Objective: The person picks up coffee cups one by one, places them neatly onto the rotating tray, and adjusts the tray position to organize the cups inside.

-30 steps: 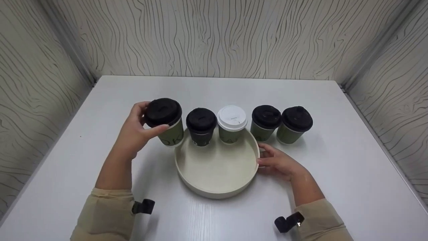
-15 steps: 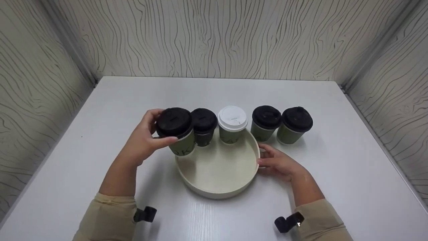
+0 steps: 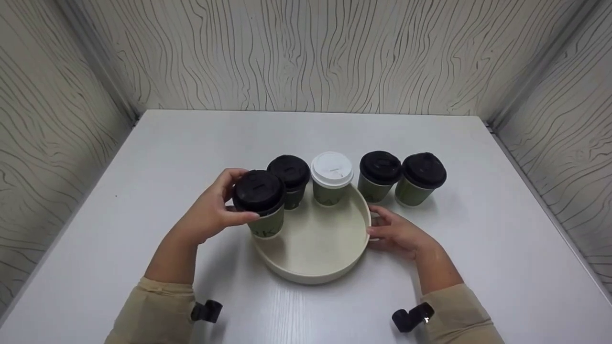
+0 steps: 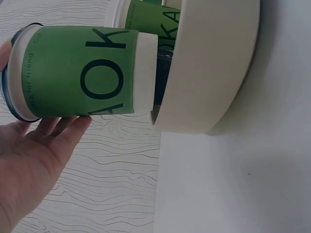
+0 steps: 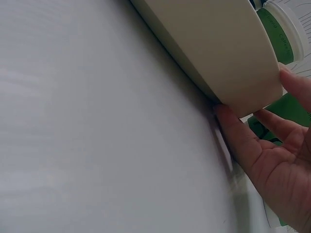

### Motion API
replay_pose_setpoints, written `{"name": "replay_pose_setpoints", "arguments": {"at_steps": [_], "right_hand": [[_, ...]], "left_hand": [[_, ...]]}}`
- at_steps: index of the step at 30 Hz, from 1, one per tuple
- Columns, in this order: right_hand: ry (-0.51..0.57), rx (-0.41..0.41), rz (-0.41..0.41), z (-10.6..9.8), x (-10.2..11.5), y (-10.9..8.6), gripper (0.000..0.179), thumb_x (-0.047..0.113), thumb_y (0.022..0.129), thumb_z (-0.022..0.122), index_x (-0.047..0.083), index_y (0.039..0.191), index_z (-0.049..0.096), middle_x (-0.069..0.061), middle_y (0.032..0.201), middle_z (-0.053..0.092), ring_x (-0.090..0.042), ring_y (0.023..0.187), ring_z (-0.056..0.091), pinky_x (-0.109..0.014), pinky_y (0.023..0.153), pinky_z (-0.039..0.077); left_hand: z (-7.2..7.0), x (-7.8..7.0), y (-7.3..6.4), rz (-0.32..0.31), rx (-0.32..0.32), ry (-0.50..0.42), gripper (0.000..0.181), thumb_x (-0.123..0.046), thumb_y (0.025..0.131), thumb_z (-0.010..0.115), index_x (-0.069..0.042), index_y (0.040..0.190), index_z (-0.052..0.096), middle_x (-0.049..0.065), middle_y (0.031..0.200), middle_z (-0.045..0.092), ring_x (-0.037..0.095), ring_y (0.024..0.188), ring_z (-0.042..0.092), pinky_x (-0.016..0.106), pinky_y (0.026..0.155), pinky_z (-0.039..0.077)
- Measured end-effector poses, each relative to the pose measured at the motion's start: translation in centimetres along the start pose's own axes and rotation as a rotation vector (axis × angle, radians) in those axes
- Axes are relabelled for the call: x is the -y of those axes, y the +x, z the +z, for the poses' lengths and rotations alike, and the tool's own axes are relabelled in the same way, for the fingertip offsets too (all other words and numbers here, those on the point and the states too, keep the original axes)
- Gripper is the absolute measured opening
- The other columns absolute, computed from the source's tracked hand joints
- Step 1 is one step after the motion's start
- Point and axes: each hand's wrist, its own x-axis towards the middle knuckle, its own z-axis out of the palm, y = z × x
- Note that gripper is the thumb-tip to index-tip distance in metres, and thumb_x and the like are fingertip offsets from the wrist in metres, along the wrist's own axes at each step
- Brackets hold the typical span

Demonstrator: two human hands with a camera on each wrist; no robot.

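Note:
My left hand (image 3: 210,210) grips a green paper coffee cup (image 3: 268,224) with a black lid, thumb on the near side. In the head view the cup overlaps the left part of a round cream tray (image 3: 311,243). The left wrist view shows the cup's white base (image 4: 146,73) close to the tray's rim. A dark cup with a black lid (image 3: 289,169) and a green cup with a white lid (image 3: 332,168) stand inside the tray at its far side. My right hand (image 3: 399,234) holds the tray's right edge between thumb and fingers.
Two green cups with black lids, one (image 3: 377,174) nearer the tray and another (image 3: 420,179) beside it, stand on the white table (image 3: 502,229) at the right. Patterned panels (image 3: 306,57) enclose the table at the back and sides.
My left hand has carried its cup rightward and toward me, from beside the tray to over its left part. My right hand and the other cups have stayed in place.

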Motion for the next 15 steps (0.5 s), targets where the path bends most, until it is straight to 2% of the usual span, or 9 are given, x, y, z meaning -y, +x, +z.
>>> {"name": "replay_pose_setpoints", "arguments": {"at_steps": [15], "right_hand": [[0.004, 0.016, -0.009, 0.0, 0.0, 0.0, 0.074, 0.002, 0.085, 0.059, 0.003, 0.144, 0.015, -0.02, 0.117, 0.049, -0.029, 0.1, 0.058, -0.042, 0.09, 0.045]], "left_hand": [[0.7, 1.4, 0.0, 0.002, 0.048, -0.014, 0.078, -0.014, 0.064, 0.083, -0.015, 0.128, 0.038, 0.006, 0.126, 0.043, 0.024, 0.118, 0.044, 0.038, 0.088, 0.046]]}}
